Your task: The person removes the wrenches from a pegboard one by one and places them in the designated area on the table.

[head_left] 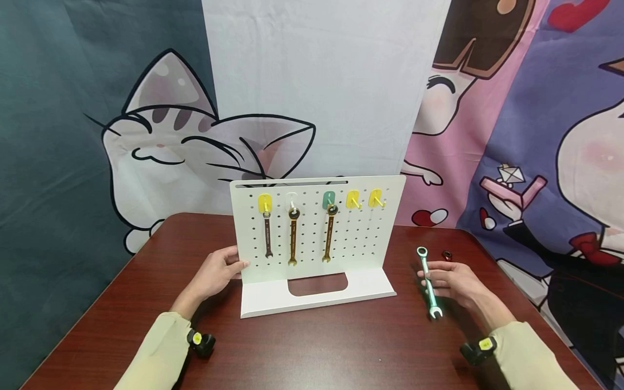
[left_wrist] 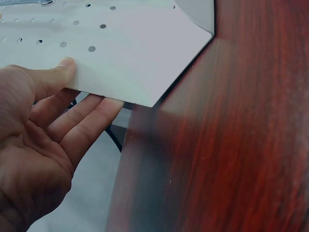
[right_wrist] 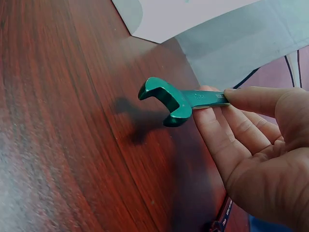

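A white pegboard stand (head_left: 361, 238) stands on the table, and my left hand (head_left: 216, 273) grips its left edge, thumb on the front face and fingers behind. Off the board's right side, my right hand (head_left: 460, 281) pinches a green combination wrench (head_left: 431, 298) by its shank. Its ring end points away and its open end (right_wrist: 166, 101) towards me, above the tabletop. Three wrenches hang on the board: a dark one (head_left: 267, 238) on a yellow hook (head_left: 265, 203), a bronze one (head_left: 293, 238) on a white hook, another bronze one (head_left: 329, 235) on a green hook (head_left: 329, 198).
Two more yellow hooks, one (head_left: 353, 199) beside the other (head_left: 375, 197), hold nothing at the board's right. A red wrench (head_left: 447, 254) lies on the table, partly hidden by my right hand. Behind the brown table (head_left: 341, 346) hangs a cartoon-printed cloth (head_left: 322, 81).
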`<state>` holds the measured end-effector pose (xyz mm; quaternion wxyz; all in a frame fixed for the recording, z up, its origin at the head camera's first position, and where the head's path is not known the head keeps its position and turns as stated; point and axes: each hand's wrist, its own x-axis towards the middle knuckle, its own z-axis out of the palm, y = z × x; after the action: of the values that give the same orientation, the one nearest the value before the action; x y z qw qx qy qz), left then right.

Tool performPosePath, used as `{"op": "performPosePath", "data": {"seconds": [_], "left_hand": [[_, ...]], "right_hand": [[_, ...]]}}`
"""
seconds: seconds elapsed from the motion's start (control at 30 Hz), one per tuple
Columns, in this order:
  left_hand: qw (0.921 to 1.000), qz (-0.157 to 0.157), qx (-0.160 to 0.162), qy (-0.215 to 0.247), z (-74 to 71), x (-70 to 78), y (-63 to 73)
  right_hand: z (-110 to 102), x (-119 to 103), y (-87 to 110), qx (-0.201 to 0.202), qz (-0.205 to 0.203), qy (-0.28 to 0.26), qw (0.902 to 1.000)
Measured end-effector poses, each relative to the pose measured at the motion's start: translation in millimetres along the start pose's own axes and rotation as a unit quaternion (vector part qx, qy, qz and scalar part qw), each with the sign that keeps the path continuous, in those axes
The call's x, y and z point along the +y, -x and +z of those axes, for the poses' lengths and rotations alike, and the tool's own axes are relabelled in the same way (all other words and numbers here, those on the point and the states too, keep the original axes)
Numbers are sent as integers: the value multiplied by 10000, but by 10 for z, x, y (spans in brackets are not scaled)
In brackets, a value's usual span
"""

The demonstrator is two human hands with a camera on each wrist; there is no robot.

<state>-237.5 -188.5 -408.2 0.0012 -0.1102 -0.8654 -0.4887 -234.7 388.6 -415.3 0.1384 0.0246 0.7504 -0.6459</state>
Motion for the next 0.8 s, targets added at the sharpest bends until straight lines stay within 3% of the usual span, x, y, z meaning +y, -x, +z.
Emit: {"op": "performPosePath", "data": {"seconds": [0.47,0.8], "left_hand": [[10000,31,5,30,-1,9,11],[10000,-12,23,13,-1,-2,-2]], "right_hand": [[-139,39,-3,191,204,325,9991],[-203,30,-24,258,316,127,9991]]}}
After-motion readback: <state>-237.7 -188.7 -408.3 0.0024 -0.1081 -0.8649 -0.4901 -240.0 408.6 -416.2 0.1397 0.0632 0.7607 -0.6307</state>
